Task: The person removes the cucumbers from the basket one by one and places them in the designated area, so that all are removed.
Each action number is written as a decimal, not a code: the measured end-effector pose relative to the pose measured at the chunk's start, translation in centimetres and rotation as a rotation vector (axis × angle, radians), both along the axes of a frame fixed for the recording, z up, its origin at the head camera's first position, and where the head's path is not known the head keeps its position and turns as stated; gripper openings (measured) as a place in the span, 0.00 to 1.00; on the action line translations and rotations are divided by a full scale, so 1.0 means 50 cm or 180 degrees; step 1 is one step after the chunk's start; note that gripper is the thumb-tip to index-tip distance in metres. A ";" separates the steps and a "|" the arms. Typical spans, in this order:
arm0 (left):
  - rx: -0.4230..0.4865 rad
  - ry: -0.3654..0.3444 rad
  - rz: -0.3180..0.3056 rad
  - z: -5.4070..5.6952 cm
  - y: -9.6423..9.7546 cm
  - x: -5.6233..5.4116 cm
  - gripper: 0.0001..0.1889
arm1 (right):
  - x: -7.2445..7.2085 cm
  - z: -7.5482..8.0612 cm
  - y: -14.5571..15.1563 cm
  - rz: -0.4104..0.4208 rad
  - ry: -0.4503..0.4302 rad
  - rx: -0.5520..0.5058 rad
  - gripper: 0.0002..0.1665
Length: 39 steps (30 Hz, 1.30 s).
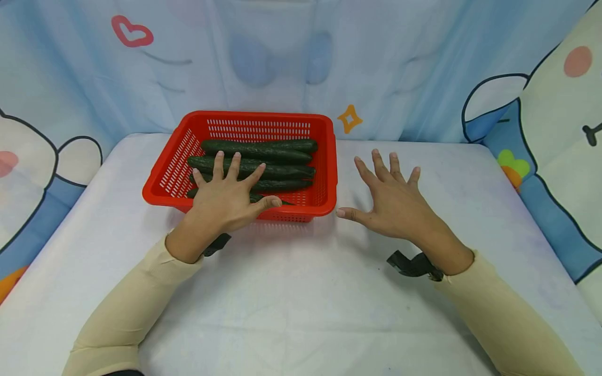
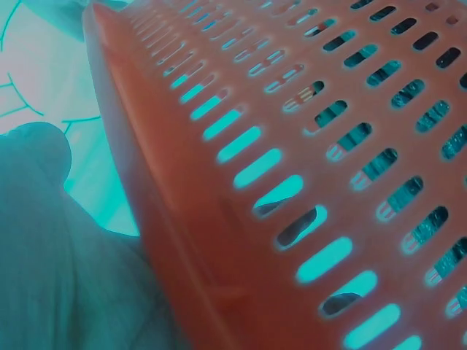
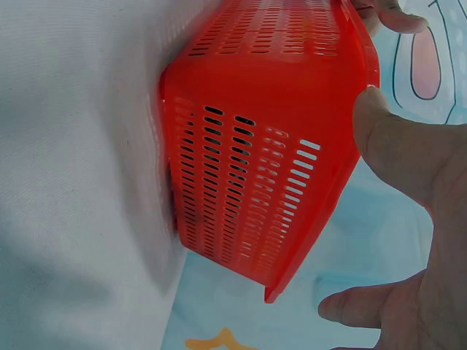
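Several dark green cucumbers (image 1: 263,152) lie lengthwise in a red plastic basket (image 1: 334,156) with slotted walls. Over the basket's front left part, my left hand (image 1: 226,201) is spread with its fingers straight, hiding parts of the lower cucumbers; it holds nothing. My right hand (image 1: 395,201) is spread to the right of the basket, its thumb tip close to the front right corner of the rim. In the right wrist view the thumb (image 3: 401,146) overlaps the rim, and I cannot tell whether it touches. The left wrist view shows the slotted wall (image 2: 219,219) close up.
The basket stands towards the back of a table covered in white cloth (image 1: 291,292). Behind it hangs a light blue printed curtain (image 1: 400,62). A black strap (image 1: 414,263) hangs at the right wrist, and another strap (image 1: 217,244) shows at the left.
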<state>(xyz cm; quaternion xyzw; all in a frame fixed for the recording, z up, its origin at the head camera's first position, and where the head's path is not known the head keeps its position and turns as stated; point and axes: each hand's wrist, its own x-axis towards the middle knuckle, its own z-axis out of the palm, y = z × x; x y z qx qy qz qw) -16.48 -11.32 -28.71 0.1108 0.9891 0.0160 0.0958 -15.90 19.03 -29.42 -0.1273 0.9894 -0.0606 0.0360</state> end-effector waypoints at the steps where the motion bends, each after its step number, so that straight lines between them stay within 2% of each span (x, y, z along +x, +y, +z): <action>1: 0.0003 -0.0009 0.0002 -0.001 0.000 0.000 0.46 | 0.000 0.000 0.000 -0.0001 0.0000 0.0006 0.66; 7: -0.0001 0.0002 -0.0102 0.003 -0.005 -0.005 0.45 | -0.002 -0.001 -0.002 0.0013 0.0003 0.0018 0.66; 9: 0.0149 0.0012 -0.0187 0.014 -0.017 -0.006 0.44 | -0.001 -0.001 -0.002 0.0029 -0.0001 0.0007 0.67; 11: 0.0436 0.0026 -0.0252 0.032 -0.037 -0.008 0.43 | -0.001 -0.001 -0.002 0.0038 -0.0028 -0.0001 0.67; 13: 0.0756 0.0032 -0.0257 0.057 -0.068 -0.008 0.42 | 0.000 -0.002 0.000 0.0037 -0.0056 -0.0006 0.67; 15: 0.1048 0.0039 -0.0163 0.084 -0.107 -0.006 0.40 | 0.001 -0.002 0.001 0.0045 -0.0071 -0.0027 0.66; 18: 0.1282 0.0054 0.0043 0.119 -0.176 -0.005 0.38 | -0.001 -0.002 0.001 0.0082 -0.0050 -0.0078 0.65; 21: 0.1481 -0.0042 0.0238 0.137 -0.248 -0.013 0.35 | -0.002 -0.003 -0.001 0.0135 -0.0040 -0.0144 0.64; 23: 0.1628 -0.0128 0.0358 0.138 -0.290 -0.023 0.34 | -0.001 -0.003 -0.003 0.0139 -0.0061 -0.0198 0.63; 27: 0.2084 -0.0437 0.0460 0.117 -0.359 -0.055 0.33 | 0.003 0.001 -0.004 0.0124 -0.0022 -0.0333 0.57; 31: 0.2278 -0.0815 0.0424 0.064 -0.403 -0.095 0.33 | 0.007 0.003 -0.003 0.0165 0.0152 -0.0461 0.49; 34: 0.2362 -0.0976 0.0383 0.021 -0.415 -0.122 0.32 | 0.008 0.002 -0.004 0.0209 0.0284 -0.0530 0.46; 36: 0.2536 -0.1060 0.0372 -0.003 -0.414 -0.138 0.32 | 0.008 0.000 -0.005 0.0215 0.0334 -0.0572 0.45; 39: 0.2795 -0.1204 0.0347 -0.026 -0.401 -0.153 0.32 | 0.007 -0.002 -0.008 0.0211 0.0387 -0.0617 0.43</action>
